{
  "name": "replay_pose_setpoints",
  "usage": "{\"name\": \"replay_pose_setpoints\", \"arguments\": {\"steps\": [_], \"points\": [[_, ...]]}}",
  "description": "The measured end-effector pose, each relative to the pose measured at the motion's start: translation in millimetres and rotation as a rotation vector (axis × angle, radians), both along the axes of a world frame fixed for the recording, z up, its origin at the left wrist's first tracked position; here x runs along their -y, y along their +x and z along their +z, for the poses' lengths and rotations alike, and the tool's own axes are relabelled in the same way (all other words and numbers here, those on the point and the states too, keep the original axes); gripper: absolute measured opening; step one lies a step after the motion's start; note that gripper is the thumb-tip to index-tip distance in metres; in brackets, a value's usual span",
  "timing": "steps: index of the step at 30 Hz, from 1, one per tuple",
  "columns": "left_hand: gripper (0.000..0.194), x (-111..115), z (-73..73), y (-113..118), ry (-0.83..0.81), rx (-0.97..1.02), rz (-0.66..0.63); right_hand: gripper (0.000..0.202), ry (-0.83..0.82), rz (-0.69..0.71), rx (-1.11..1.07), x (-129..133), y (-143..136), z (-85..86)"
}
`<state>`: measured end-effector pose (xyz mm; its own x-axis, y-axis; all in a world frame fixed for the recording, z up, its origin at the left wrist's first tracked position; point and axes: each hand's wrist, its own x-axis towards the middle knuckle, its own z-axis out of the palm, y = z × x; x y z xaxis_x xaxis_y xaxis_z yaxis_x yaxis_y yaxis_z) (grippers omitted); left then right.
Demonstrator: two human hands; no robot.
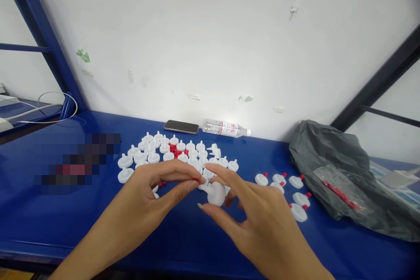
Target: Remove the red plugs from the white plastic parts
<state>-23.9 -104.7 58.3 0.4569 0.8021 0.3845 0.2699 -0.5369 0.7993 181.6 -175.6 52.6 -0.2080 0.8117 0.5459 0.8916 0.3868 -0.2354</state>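
Note:
My left hand (142, 194) pinches a small red cap (196, 180) between thumb and index finger. Its fingertips meet the spout of a white spouted lid (216, 194), which my right hand (262, 212) holds by its round base, spout pointing left. Whether the red cap sits on the spout I cannot tell, as the fingers cover it. Behind my hands, many similar white lids (125, 161) stand in a cluster, spouts mostly upward. A heap of loose red caps (177, 151) lies among them. To the right are several white lids with red tips (299, 213).
A phone (181, 127) and a clear bottle (223, 128) lie along the wall at the back of the blue table (183, 245). On the right, a dark plastic bag (323, 148) has a clear bag of red pieces (341, 194) on it. The left area is partly blurred out.

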Motion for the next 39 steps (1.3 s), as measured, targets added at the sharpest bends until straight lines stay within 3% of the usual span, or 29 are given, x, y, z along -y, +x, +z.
{"name": "replay_pose_setpoints", "arguments": {"steps": [15, 21, 25, 28, 31, 39], "points": [[0.007, 4, -0.1, 5, -0.128, 0.042, -0.072, 0.05, -0.008, 0.038, -0.037, 1, 2, -0.1], [0.012, 3, -2.4, 4, 0.036, -0.141, -0.059, 0.048, -0.013, 0.097, -0.077, -1, 5, -2.6], [0.024, 10, -13.9, -4, 0.182, -0.348, -0.115, 0.045, -0.003, 0.154, -0.087, 0, 3, -3.7], [0.024, 16, -24.7, -7, 0.275, -0.427, -0.069, 0.043, 0.02, 0.175, -0.025, 0, 3, -3.1], [0.026, 21, -29.3, -5, 0.326, -0.438, -0.064, 0.044, 0.01, 0.219, 0.033, -1, 4, -2.5], [0.024, 25, -24.3, -4, 0.344, -0.415, -0.069, 0.055, -0.047, 0.246, -0.016, 2, 7, -1.1]]}}
